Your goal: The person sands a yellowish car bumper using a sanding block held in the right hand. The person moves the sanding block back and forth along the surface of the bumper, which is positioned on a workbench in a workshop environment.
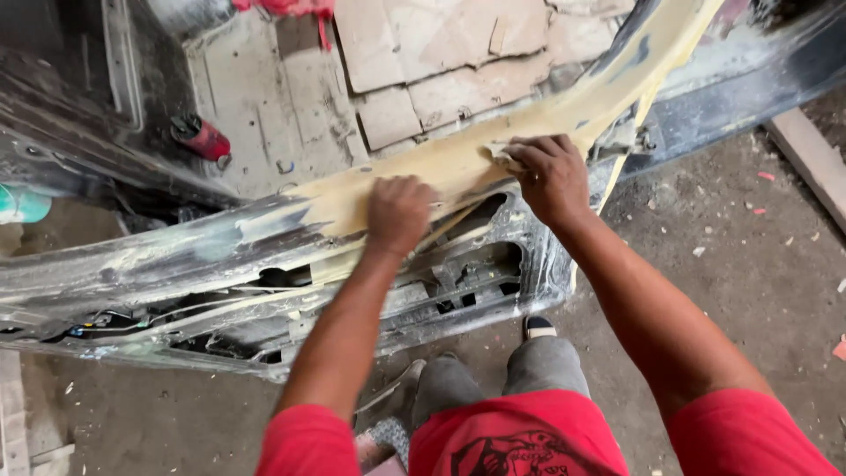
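Note:
A black car door (159, 264) stands on edge in front of me, its top and curved window frame covered in yellowish filler (458, 163). My left hand (398, 211) rests as a loose fist on the filler at the door's top edge. My right hand (551, 172) presses a small piece of sandpaper (500, 156) flat against the filler a little further right. Both arms wear red sleeves. The inner side of the door, with its cut-outs and wiring (441, 282), faces me.
Flattened cardboard (449, 62) lies on the floor beyond the door. A red can (203, 138) lies to the left of it. A wooden plank (811, 159) lies at the right on the dusty ground. My knees and a shoe (538, 328) are below the door.

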